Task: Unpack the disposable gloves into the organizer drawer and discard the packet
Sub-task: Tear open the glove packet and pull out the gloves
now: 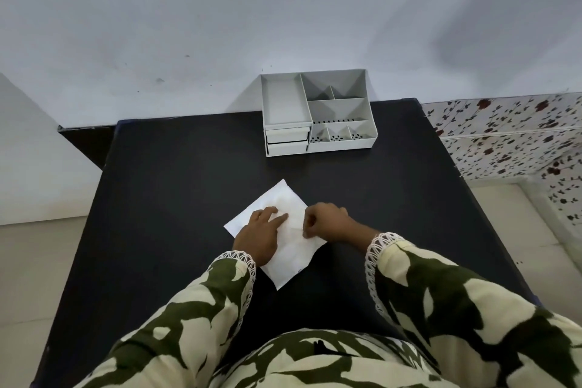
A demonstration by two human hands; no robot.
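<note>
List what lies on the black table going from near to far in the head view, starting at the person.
Sleeves → hands, left hand flat on and right hand pinching the white packet → bare black table → white organizer with two closed drawers, against the wall.

Black table (176, 186) bare between packet (285, 198) and organizer (315, 113); open lane forward; organizer backs against wall (220, 25), blocking beyond
</note>
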